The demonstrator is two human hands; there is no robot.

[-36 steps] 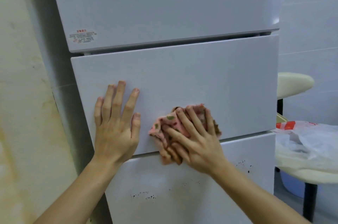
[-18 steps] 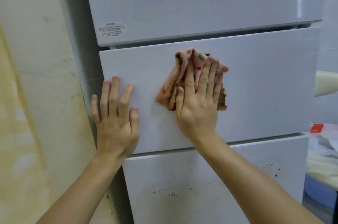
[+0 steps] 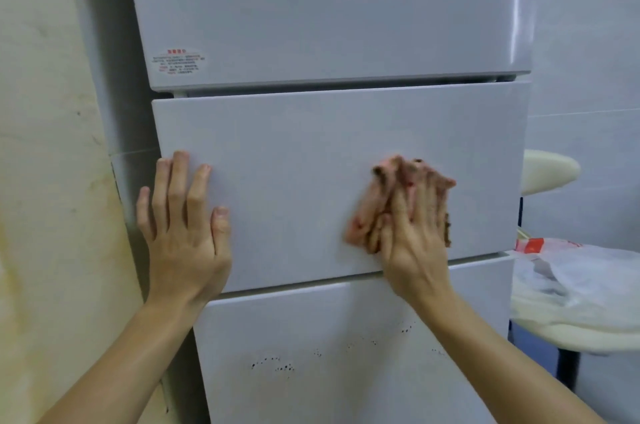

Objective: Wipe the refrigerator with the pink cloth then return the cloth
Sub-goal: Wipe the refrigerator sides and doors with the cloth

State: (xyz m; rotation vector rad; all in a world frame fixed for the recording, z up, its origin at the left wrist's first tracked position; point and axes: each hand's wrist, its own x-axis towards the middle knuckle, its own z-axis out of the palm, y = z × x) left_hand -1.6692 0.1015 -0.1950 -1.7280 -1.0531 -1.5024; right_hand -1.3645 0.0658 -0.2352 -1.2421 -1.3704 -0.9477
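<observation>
left hand (image 3: 183, 226): spread flat, palm and fingers pressed on the left edge of the middle drawer front (image 3: 294, 164); holds nothing, looks like a brace.
right hand (image 3: 412, 243): fingers straight and close together, laid over the pink cloth (image 3: 367, 216) and pressing it to the panel; blurred, so I cannot tell if the thumb hooks the fabric.
pink cloth: bunched, darker spots in the pattern. It is trapped between the right palm and the right half of the middle drawer front, and sticks out above and left of the fingers.
refrigerator (image 3: 346, 105): pale grey, three fronts stacked; both hands are on the middle one.
lower drawer (image 3: 329, 396): just under the hands; dark specks (image 3: 273, 364) across its upper part, cloth not on them.
top door (image 3: 329, 8): above, sticker (image 3: 178, 62) at lower left corner.
desk (image 3: 571, 340): right of the refrigerator, cream round top, carries a plastic bag (image 3: 581, 268).
wall (image 3: 45, 146): left side, yellowish stains.
step: wiping, middle panel; return of the cloth not yet begun, by my read.
next move: likely firm flat pressure across the rest of the panel, then down to the specks. The cloth's home spot is not in view.
</observation>
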